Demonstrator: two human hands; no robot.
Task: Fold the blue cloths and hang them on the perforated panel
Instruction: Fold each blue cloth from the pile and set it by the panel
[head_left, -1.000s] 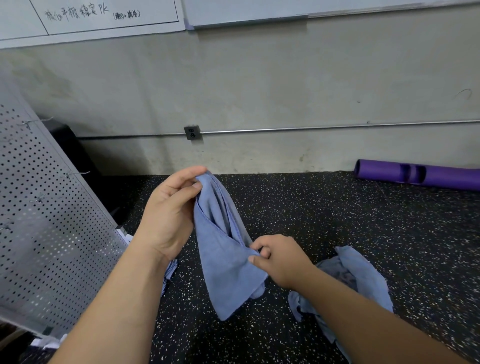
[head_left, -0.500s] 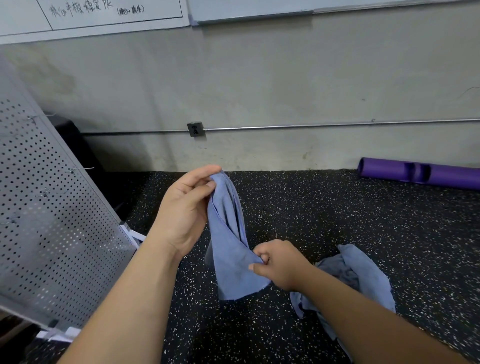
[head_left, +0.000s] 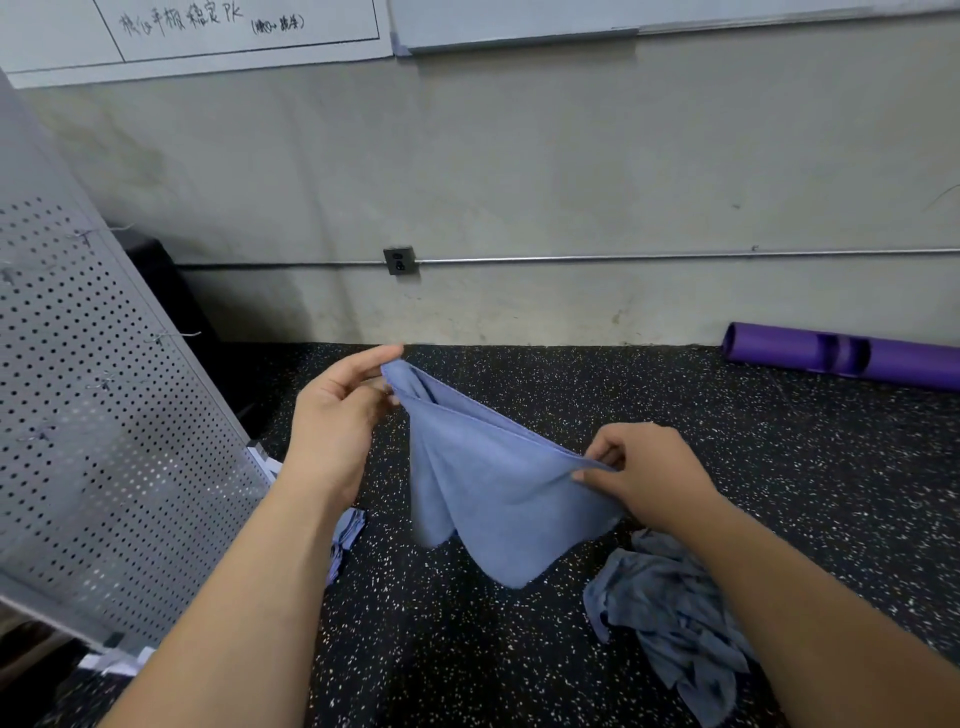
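Blue cloth, judged soft, light and limp, hangs between left grip and right grip, each pinching an upper corner; the corners likely give the surest hold.

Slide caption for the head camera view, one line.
Left hand and right hand pinch a blue cloth open above a speckled floor, perforated panel standing to the left.

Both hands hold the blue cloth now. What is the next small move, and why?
Probably bring the right hand across to the left hand, so the blue cloth folds in half: each hand pinches one end of its top edge, stretched between them, and the rest hangs loose.
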